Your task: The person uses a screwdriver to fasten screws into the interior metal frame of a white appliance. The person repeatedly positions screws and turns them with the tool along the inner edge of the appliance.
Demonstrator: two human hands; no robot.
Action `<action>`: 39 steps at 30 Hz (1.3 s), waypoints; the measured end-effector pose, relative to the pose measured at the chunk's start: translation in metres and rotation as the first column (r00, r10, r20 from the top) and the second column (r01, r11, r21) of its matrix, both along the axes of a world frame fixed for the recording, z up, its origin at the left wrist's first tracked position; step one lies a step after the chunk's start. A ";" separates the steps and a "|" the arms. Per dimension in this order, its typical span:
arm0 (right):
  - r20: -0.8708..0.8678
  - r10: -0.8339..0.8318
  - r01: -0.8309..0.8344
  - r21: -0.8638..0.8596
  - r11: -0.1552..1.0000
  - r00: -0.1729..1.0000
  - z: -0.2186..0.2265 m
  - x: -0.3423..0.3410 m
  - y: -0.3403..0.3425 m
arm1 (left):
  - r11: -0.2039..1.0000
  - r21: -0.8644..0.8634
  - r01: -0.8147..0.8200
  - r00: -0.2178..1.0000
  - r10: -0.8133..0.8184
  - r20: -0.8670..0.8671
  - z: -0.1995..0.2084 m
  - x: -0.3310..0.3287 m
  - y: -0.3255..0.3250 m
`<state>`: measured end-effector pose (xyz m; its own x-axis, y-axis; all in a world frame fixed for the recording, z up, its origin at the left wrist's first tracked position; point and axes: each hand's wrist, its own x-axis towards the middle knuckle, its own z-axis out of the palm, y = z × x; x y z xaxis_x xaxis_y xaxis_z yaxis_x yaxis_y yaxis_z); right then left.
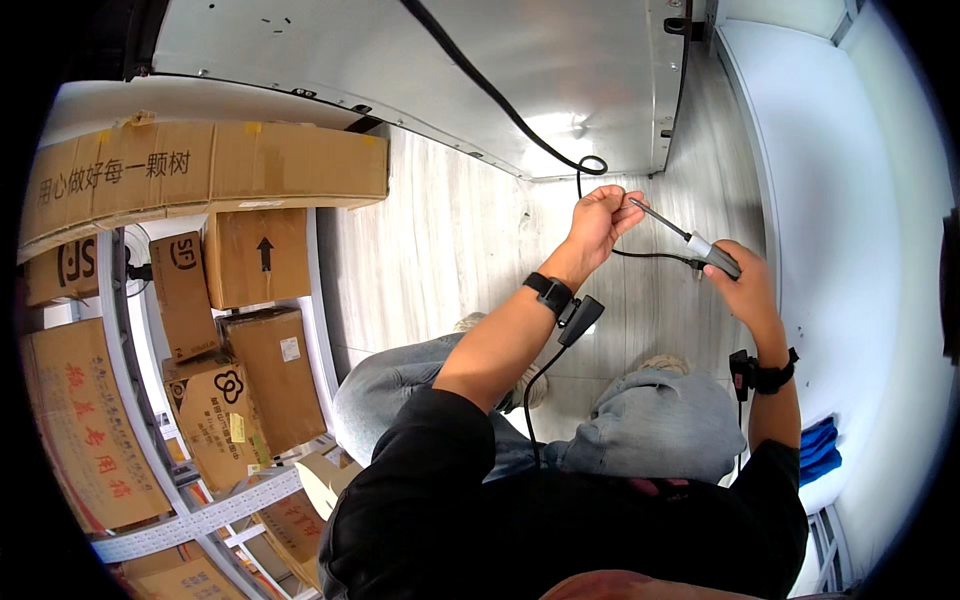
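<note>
Firstly, right of centre: one grey-handled screwdriver (700, 246), right hand (742, 280) wrapped closed round its handle; left hand (603, 215), fingertips drawn together at its tip, any grip there too small to tell. Pale floor (450, 220) lies between metal panel (400, 70) above, cardboard boxes (262, 262) left, white board (820, 200) right.

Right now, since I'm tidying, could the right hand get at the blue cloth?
Probably not as is: the right hand grips a screwdriver, and the blue cloth lies back beside the right sleeve.
</note>
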<state>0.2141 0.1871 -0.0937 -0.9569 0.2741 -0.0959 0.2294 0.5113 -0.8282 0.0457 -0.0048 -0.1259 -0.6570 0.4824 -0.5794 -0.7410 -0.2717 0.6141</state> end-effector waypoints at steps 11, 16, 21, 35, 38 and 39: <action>0.013 -0.044 0.044 0.012 0.999 0.999 0.027 0.012 -0.006 | 0.993 0.120 0.006 1.000 -0.009 0.022 0.016 0.014 0.009; 0.042 -0.070 0.067 0.068 0.995 0.997 0.038 0.011 -0.009 | 0.981 0.195 -0.021 0.998 0.009 0.060 0.011 0.005 0.008; 0.076 -0.037 0.028 0.108 0.994 0.996 0.039 0.009 -0.007 | 0.991 0.113 0.072 0.997 -0.069 -0.028 -0.002 0.002 0.013; 0.021 -0.091 0.074 0.422 0.904 0.996 0.040 -0.003 -0.004 | 0.934 0.349 -0.078 0.979 0.007 0.202 -0.026 -0.008 0.028; 0.011 -0.099 0.087 0.390 0.917 0.995 0.035 -0.002 -0.006 | 0.944 0.327 -0.045 0.981 -0.019 0.191 -0.023 -0.008 0.027; 0.008 -0.098 0.088 0.379 0.921 0.995 0.035 -0.002 -0.007 | 0.947 0.319 -0.040 0.982 -0.021 0.186 -0.023 -0.007 0.027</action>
<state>0.2119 0.1805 -0.0586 -0.9239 0.3825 0.0078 0.3098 0.7601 -0.5712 0.0384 0.0219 -0.1491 -0.5587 0.6565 -0.5067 -0.8293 -0.4388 0.3459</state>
